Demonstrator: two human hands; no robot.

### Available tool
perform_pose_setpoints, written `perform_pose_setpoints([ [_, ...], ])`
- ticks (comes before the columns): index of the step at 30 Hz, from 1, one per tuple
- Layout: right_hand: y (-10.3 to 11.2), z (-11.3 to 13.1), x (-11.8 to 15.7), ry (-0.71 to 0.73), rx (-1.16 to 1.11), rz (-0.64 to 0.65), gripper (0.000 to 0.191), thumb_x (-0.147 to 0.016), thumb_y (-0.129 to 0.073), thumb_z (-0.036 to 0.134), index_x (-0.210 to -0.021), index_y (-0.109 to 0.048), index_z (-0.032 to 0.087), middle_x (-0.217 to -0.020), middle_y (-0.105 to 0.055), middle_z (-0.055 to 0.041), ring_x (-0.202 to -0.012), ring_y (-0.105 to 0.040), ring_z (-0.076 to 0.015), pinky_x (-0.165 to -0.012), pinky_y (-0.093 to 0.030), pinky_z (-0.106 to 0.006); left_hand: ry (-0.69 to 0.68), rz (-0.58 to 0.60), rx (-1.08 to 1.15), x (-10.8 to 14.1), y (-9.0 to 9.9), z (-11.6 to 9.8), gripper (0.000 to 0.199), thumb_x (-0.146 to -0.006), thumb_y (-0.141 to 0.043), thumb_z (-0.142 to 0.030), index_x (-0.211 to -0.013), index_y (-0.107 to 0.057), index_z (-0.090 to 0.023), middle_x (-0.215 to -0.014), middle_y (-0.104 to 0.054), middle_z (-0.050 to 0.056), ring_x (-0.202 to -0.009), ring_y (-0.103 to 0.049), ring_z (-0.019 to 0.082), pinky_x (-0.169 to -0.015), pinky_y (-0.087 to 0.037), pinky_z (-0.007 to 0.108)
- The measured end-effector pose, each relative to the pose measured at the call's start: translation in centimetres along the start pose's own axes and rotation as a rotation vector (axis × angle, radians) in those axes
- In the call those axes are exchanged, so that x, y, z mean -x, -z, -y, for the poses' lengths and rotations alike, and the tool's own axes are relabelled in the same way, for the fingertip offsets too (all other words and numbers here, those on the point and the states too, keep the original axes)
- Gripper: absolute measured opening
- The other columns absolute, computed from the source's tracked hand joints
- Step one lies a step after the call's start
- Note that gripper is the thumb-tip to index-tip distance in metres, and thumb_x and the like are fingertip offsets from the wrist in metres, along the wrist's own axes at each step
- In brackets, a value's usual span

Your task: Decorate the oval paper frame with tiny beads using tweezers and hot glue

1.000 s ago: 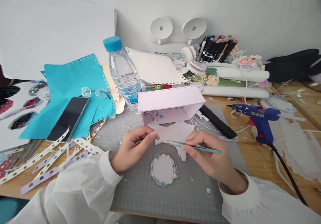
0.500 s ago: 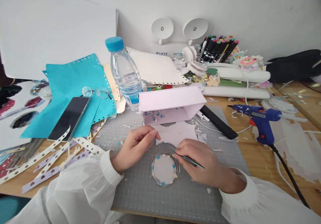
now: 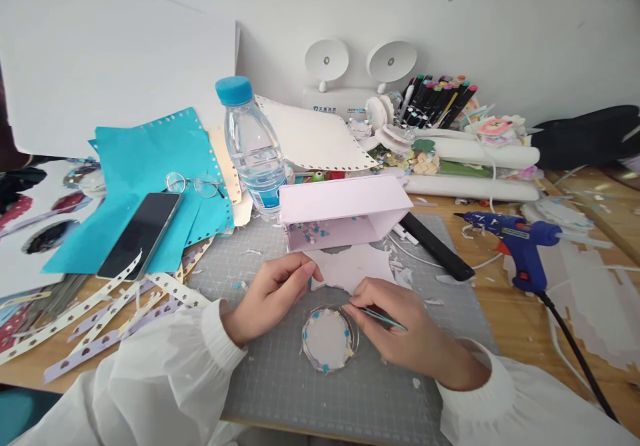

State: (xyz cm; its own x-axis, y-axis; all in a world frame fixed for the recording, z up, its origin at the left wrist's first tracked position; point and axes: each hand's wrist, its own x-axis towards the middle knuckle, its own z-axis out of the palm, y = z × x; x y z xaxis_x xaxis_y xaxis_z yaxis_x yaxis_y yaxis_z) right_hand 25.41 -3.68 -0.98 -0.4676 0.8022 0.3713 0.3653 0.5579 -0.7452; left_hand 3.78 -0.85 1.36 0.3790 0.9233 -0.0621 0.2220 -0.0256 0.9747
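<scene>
Thin teal tweezers (image 3: 383,318) are pinched in my right hand (image 3: 397,326), beside the right rim of a round white disc (image 3: 326,341). Small blue and cream pieces dot the disc's edge, and a clear ring runs around it. My left hand (image 3: 277,293) rests on the mat up and left of the disc, its fingers curled together; whether anything is between them is hidden. Its fingertips are close to the torn edge of a white paper scrap (image 3: 357,266). Behind the scrap, an open pale lilac box (image 3: 345,199) lies on its side with small blue and pink pieces inside.
A grey cutting mat (image 3: 280,379) lies under the work. Around it are a water bottle (image 3: 255,153), a phone (image 3: 143,233), glasses (image 3: 195,185), punched paper strips (image 3: 107,333), a black bar-shaped object (image 3: 437,246) and a blue glue gun (image 3: 523,239) with its cord.
The view has shifted very slightly. Both hands, the tweezers and the disc stay in nearly the same places.
</scene>
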Motion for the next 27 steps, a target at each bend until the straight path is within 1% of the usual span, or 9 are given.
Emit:
perform_pose_setpoints([
  [4, 0.1, 0.2, 0.0, -0.021, -0.072, -0.024, 0.015, -0.085, -0.056, 0.009, -0.078, -0.048, 0.020, -0.068, -0.053, 0.0016, -0.061, -0.047, -0.0097, -0.056, -0.037, -0.024, 0.010, 0.000, -0.001, 0.0, 0.0, 0.0, 0.035, -0.093, -0.042, -0.038, -0.082, -0.062, -0.012, -0.050, -0.038, -0.005, -0.045, -0.034, 0.009, -0.045, -0.026, 0.022],
  [9, 0.3, 0.3, -0.1, 0.002, -0.062, -0.073, 0.016, -0.084, -0.056, 0.006, -0.080, -0.048, 0.020, -0.070, -0.053, 0.0010, -0.062, -0.048, -0.0100, -0.056, -0.037, -0.024, 0.000, -0.014, -0.035, -0.1, 0.1, -0.2, 0.034, -0.093, -0.041, -0.036, -0.081, -0.062, -0.012, -0.051, -0.040, -0.005, -0.047, -0.035, 0.009, -0.046, -0.028, 0.022],
  [12, 0.3, 0.1, -0.1, 0.086, 0.021, -0.063, 0.017, -0.084, -0.055, 0.004, -0.081, -0.048, 0.019, -0.070, -0.054, -0.0004, -0.063, -0.049, -0.0112, -0.057, -0.038, -0.025, -0.029, -0.037, -0.103, -0.1, 0.1, -0.1, 0.027, -0.091, -0.044, -0.032, -0.080, -0.060, -0.013, -0.056, -0.041, -0.005, -0.050, -0.036, 0.008, -0.048, -0.029, 0.021],
  [15, 0.3, 0.1, -0.1, 0.191, 0.157, -0.026, 0.018, -0.083, -0.055, 0.003, -0.079, -0.049, 0.019, -0.069, -0.053, -0.0018, -0.065, -0.048, -0.0136, -0.058, -0.037, -0.028, -0.057, 0.004, -0.227, -0.3, 0.2, 0.3, 0.015, -0.084, -0.054, -0.025, -0.093, -0.059, -0.014, -0.058, -0.040, -0.007, -0.051, -0.035, 0.008, -0.048, -0.029, 0.020],
  [17, 0.4, 0.2, -0.1, 0.231, 0.210, -0.028, 0.019, -0.082, -0.054, 0.002, -0.077, -0.049, 0.019, -0.068, -0.053, -0.0023, -0.065, -0.048, -0.0144, -0.058, -0.037, -0.028, -0.084, 0.068, -0.342, -0.4, 0.3, 0.7, 0.024, -0.079, -0.059, -0.021, -0.103, -0.056, -0.016, -0.059, -0.039, -0.008, -0.051, -0.037, 0.008, -0.048, -0.030, 0.019],
  [19, 0.6, 0.4, -0.1, 0.239, 0.208, -0.050, 0.019, -0.082, -0.054, 0.002, -0.078, -0.049, 0.019, -0.069, -0.054, -0.0024, -0.064, -0.049, -0.0145, -0.057, -0.038, -0.028, -0.134, 0.117, -0.481, -0.5, 0.6, 0.9, 0.029, -0.078, -0.060, -0.019, -0.106, -0.055, -0.018, -0.061, -0.041, -0.008, -0.052, -0.039, 0.008, -0.050, -0.031, 0.019],
  [22, 0.8, 0.6, -0.2, 0.220, 0.152, -0.076, 0.019, -0.082, -0.054, 0.001, -0.082, -0.051, 0.020, -0.069, -0.054, -0.0016, -0.062, -0.049, -0.0136, -0.056, -0.037, -0.027, -0.270, 0.135, -0.664, -0.6, 1.0, 1.0, 0.025, -0.078, -0.057, -0.017, -0.104, -0.057, -0.019, -0.061, -0.046, -0.007, -0.053, -0.043, 0.009, -0.052, -0.031, 0.020],
  [25, 0.7, 0.7, -0.1, 0.216, 0.124, -0.061, 0.018, -0.082, -0.055, 0.002, -0.083, -0.051, 0.020, -0.067, -0.054, -0.0009, -0.061, -0.049, -0.0135, -0.055, -0.037, -0.028, -0.408, 0.095, -0.743, -0.8, 1.2, 1.1, 0.021, -0.080, -0.053, -0.012, -0.098, -0.060, -0.018, -0.060, -0.050, -0.005, -0.053, -0.046, 0.010, -0.053, -0.033, 0.020],
  [27, 0.6, 0.6, -0.1, 0.216, 0.144, -0.052, 0.016, -0.083, -0.054, 0.005, -0.082, -0.051, 0.021, -0.067, -0.055, -0.0011, -0.061, -0.050, -0.0140, -0.056, -0.038, -0.028, -0.446, 0.061, -0.760, -0.9, 1.3, 1.2, 0.021, -0.080, -0.050, -0.010, -0.095, -0.061, -0.018, -0.060, -0.052, -0.005, -0.053, -0.047, 0.010, -0.053, -0.033, 0.020],
])
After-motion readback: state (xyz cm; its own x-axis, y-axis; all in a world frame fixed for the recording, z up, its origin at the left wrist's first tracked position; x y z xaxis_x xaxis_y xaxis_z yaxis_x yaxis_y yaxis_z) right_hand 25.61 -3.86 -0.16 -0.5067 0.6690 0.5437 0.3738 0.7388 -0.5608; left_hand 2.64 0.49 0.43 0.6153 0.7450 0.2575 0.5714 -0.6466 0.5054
